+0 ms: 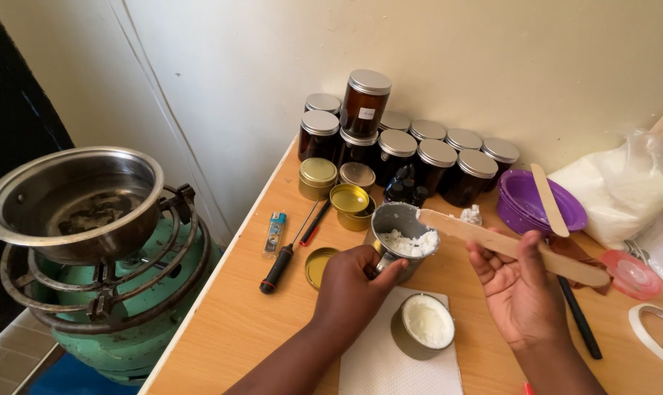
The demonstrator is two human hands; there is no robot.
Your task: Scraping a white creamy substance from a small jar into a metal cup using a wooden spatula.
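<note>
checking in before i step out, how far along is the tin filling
One tin on the white paper already holds white wax. In hand: left hand holds the metal cup, right hand a wooden stick. Left: a gold tin stands open and unfilled.

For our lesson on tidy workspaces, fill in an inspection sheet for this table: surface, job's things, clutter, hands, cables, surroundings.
Surface: wooden table, with a white paper towel under a small tin of pale wax.
Job's things: metal cup holding white lumps; wooden stick, its tip over the cup.
Clutter: amber jars along the wall, gold tins, lighter, screwdriver, purple bowls, plastic bag, tape roll.
Hands: left hand grips the cup; right hand holds the stick.
Cables: nothing seen.
Surroundings: steel pot on a burner atop a green gas cylinder beside the table; cream wall.
</note>
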